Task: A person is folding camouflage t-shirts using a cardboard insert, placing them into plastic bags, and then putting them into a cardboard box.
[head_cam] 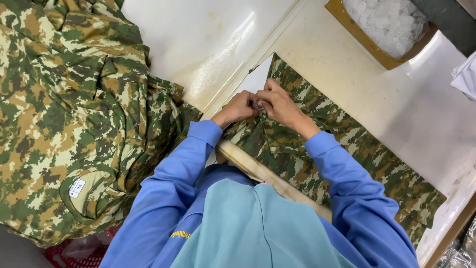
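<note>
A camouflage garment [347, 149] lies flat on the pale worktable [347, 74], running from the middle toward the lower right. My left hand [240, 106] and my right hand [277, 104] meet at its upper end, both pinching the fabric near the collar. A white card [255, 79] lies under that end of the garment, just beyond my fingers. Blue sleeves cover both my forearms.
A large pile of camouflage garments [74, 114] fills the left side. A cardboard box [364, 37] of small white pieces stands at the top right. A wooden table edge [258, 171] runs under my arms. White folded material [466, 77] sits at the far right.
</note>
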